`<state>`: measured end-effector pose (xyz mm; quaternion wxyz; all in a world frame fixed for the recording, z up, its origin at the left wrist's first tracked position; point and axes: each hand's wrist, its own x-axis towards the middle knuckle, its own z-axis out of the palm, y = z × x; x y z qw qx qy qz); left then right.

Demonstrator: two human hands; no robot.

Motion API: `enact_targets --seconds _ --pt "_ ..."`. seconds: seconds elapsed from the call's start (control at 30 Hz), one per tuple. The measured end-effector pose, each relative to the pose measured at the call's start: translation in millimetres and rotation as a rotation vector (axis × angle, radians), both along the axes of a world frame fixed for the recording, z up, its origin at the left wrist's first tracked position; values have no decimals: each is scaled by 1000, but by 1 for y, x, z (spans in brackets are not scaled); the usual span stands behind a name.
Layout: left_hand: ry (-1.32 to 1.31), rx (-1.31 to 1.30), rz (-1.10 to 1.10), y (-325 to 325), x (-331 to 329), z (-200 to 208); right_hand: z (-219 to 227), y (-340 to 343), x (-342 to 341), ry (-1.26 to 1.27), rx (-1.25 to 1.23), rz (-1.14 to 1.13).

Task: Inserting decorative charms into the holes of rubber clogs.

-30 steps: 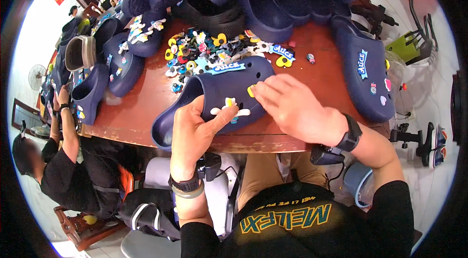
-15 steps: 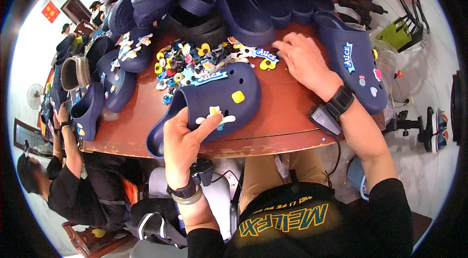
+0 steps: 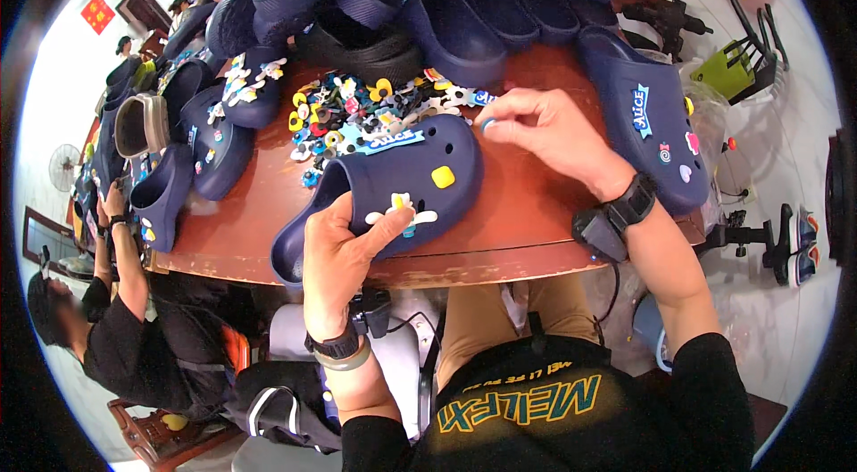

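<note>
My left hand [image 3: 344, 249] grips a navy clog [image 3: 451, 191] by its opening, thumb over the top and toe to the right. The clog carries a light-blue lettered banner charm [image 3: 395, 142], a yellow square charm [image 3: 443, 177] and a white long-eared character charm [image 3: 402, 213]. Bare holes show near its toe. Just right of that toe, my right hand [image 3: 549, 135] pinches a small shoe charm [image 3: 488, 125]; only a bluish edge shows between the fingertips. Behind the held clog lies a heap of loose charms [image 3: 357, 111] in mixed colours.
Navy clogs [image 3: 455, 30] are piled along the back of the red-brown table [image 3: 536, 231]. A decorated clog [image 3: 647, 120] stands at the right, and more clogs [image 3: 161, 200] line the left. A co-worker [image 3: 116, 320] sits at the left. A green-and-black chair [image 3: 728, 70] is beyond the right side.
My right hand has drawn its spread fingers into a pinch and moved slightly toward the clog. A yellow-and-black charm that lay by its fingers no longer shows. My left hand keeps its hold.
</note>
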<state>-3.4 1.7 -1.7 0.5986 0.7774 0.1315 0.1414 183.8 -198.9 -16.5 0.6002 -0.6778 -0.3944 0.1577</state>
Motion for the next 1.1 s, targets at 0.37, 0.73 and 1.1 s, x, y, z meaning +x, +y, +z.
enact_targets --seconds 0.37,0.73,1.1 --pt "78 46 -75 7 -3 -2 -2 26 -11 48 -123 115" --pt "83 -5 -56 1 0 4 9 38 -17 -20 -376 47" --pt "79 0 -94 2 0 2 5 34 -10 -120 -390 73"
